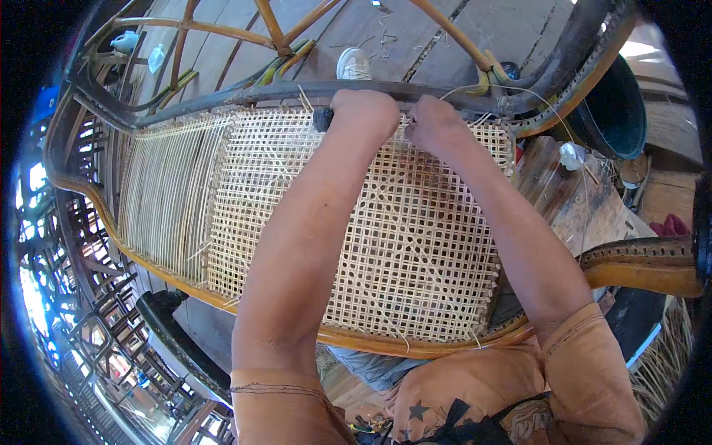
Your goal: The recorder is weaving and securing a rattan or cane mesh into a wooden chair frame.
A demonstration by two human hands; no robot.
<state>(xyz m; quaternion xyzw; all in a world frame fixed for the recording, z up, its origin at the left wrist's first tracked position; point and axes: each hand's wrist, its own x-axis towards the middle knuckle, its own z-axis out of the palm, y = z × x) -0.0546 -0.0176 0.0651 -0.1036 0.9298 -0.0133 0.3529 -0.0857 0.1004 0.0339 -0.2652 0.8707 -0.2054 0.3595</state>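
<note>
Left hand (363, 111) and right hand (437, 126) meet at the far edge of cane mesh (415, 252) stretched within a frame (252, 93), fingers curled, grip hidden, as a loose strand (519, 88) looping rightward could snag if tugged.

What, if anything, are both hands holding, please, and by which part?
It cannot be told: the left hand and right hand are at the far edge of the woven panel, a dark object beside the left; their grip is hidden.
</note>
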